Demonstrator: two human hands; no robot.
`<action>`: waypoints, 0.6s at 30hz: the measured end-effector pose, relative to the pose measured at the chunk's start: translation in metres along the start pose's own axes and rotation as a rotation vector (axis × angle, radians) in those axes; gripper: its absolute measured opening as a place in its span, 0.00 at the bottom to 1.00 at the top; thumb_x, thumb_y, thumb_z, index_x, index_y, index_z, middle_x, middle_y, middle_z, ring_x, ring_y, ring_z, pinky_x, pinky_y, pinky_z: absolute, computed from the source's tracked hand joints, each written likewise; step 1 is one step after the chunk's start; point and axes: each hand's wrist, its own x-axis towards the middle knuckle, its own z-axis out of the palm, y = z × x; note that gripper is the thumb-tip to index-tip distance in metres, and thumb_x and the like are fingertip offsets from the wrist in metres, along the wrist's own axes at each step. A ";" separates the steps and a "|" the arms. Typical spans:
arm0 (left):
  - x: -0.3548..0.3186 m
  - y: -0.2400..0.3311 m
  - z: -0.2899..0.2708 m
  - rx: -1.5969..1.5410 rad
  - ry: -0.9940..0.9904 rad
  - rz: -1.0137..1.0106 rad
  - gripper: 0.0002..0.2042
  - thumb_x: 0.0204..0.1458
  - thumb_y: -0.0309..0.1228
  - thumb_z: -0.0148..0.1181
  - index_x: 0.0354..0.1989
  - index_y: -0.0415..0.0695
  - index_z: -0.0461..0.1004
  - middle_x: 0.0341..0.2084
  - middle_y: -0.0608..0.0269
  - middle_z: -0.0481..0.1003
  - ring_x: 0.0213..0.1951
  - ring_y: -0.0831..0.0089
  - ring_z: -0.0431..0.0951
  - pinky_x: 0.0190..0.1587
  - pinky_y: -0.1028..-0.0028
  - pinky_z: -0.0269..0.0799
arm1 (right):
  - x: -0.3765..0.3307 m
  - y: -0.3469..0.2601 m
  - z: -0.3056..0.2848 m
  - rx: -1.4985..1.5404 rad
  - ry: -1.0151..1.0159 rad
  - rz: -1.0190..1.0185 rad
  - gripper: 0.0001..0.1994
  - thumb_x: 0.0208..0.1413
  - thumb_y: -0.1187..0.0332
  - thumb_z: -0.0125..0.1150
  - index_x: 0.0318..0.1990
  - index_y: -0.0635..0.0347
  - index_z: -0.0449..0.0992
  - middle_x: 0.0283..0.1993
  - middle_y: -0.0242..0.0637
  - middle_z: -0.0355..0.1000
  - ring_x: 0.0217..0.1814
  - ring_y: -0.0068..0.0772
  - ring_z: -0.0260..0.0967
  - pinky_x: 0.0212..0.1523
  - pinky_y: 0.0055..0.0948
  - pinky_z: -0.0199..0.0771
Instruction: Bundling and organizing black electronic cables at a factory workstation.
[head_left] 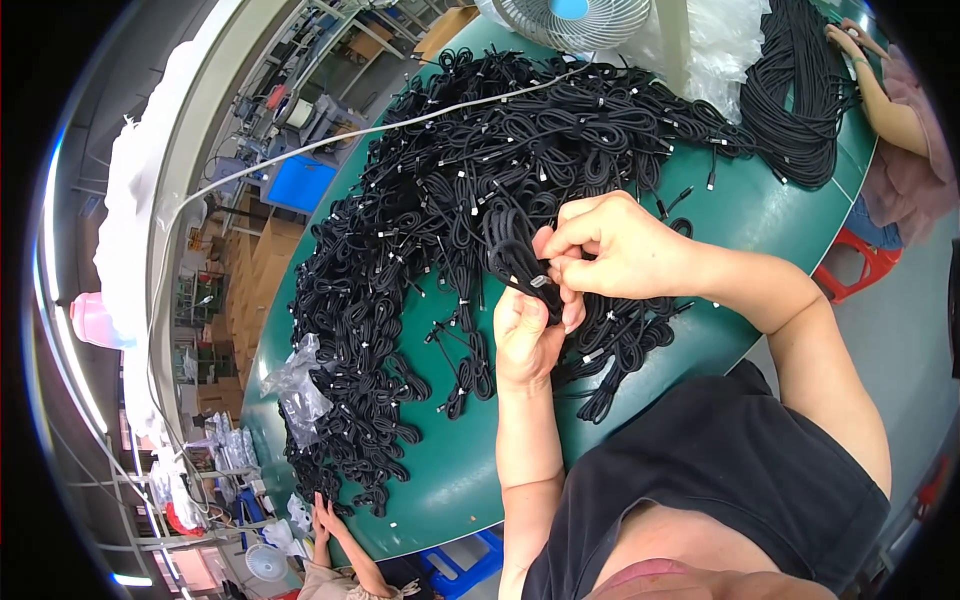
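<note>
A coiled black cable [508, 238] is held up above the green table. My left hand [530, 335] is closed round the lower end of this coil, its palm turned up. Close against the coil's right side, my right hand [625, 250] has its thumb and forefinger pinched together. What sits between those fingertips is too small to make out. A light metal connector [540, 281] shows on the coil just below the pinch. Behind and around both hands lies a large heap of similar coiled black cables [590, 110], many with pale plug ends.
The green table [450, 500] carries the heap, a clear plastic bag [303, 390] and a long bundle of loose black cables [795, 90]. A fan [575, 20] stands at the far edge. Other people's hands [325, 518] [850, 40] rest at the lower left and upper right. A red stool [850, 265] stands right.
</note>
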 end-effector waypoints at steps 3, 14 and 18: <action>0.000 0.002 -0.002 -0.154 -0.054 -0.018 0.35 0.51 0.43 0.56 0.63 0.42 0.48 0.28 0.62 0.65 0.23 0.76 0.64 0.23 0.79 0.59 | 0.002 0.000 -0.001 -0.056 0.019 -0.030 0.08 0.41 0.81 0.55 0.31 0.68 0.76 0.26 0.35 0.66 0.26 0.21 0.66 0.26 0.22 0.66; -0.004 0.004 0.003 -0.400 -0.258 -0.164 0.33 0.50 0.39 0.56 0.64 0.53 0.48 0.19 0.60 0.60 0.16 0.76 0.59 0.17 0.81 0.53 | 0.032 0.021 -0.010 -0.173 0.091 -0.549 0.08 0.44 0.75 0.59 0.34 0.62 0.75 0.27 0.34 0.62 0.29 0.28 0.63 0.30 0.24 0.66; -0.005 0.002 0.006 -0.470 -0.316 -0.239 0.33 0.51 0.40 0.56 0.64 0.52 0.47 0.20 0.60 0.60 0.17 0.77 0.59 0.17 0.80 0.52 | 0.044 0.010 -0.017 -0.187 0.118 -0.634 0.06 0.48 0.75 0.57 0.34 0.61 0.75 0.28 0.33 0.64 0.30 0.26 0.64 0.32 0.22 0.65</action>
